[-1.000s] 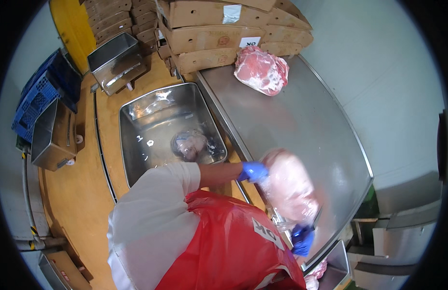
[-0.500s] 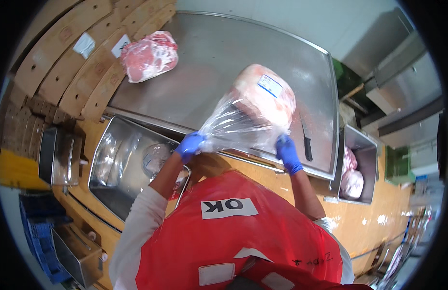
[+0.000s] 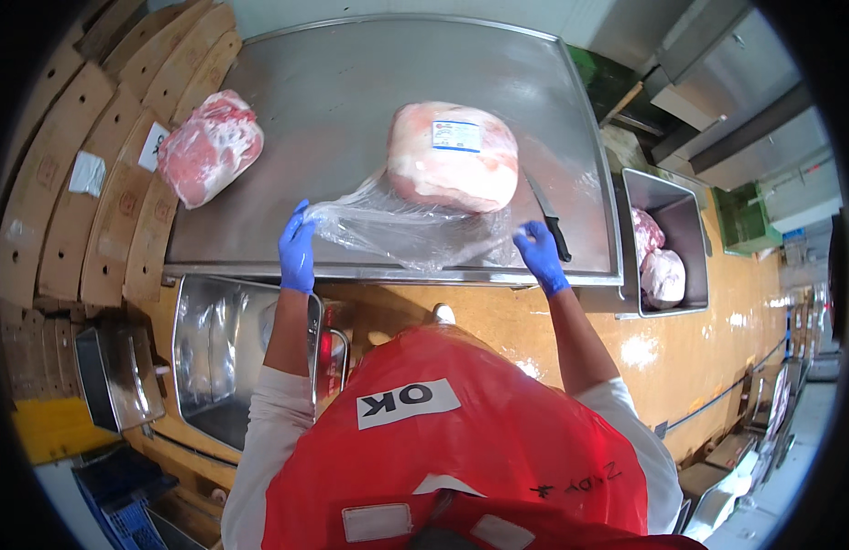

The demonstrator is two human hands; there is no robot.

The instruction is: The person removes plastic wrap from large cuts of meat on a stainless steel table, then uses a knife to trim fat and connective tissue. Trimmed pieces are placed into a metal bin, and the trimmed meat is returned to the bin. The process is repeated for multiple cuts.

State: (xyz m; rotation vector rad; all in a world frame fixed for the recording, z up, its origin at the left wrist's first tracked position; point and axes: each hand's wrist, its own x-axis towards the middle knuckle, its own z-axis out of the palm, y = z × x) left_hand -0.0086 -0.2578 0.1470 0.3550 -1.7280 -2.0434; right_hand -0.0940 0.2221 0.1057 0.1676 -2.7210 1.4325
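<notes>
A large pale block of meat (image 3: 453, 171) with a white and blue label lies on the steel table (image 3: 342, 101). From beneath its near side a clear plastic bag (image 3: 401, 231) spreads loosely toward me. My left hand (image 3: 297, 252), in a blue glove, is closed on the bag's left end. At the bag's right edge, my blue-gloved right hand (image 3: 541, 256) has its fingers curled in a pinch on the film. Just beyond that hand lies a knife (image 3: 550, 220) with a black handle, touched by neither hand.
Another piece of meat (image 3: 211, 149) rests at the table's left, beside stacked cardboard boxes (image 3: 71, 197). A steel tub (image 3: 246, 357) stands below the table's near left edge. On the right, a metal bin (image 3: 695, 197) holds pieces of meat.
The bag, stretched taut toward me before, now lies slack and lower on the table. My hands have spread wider apart. The view has shifted, and the labelled meat sits squarer to me.
</notes>
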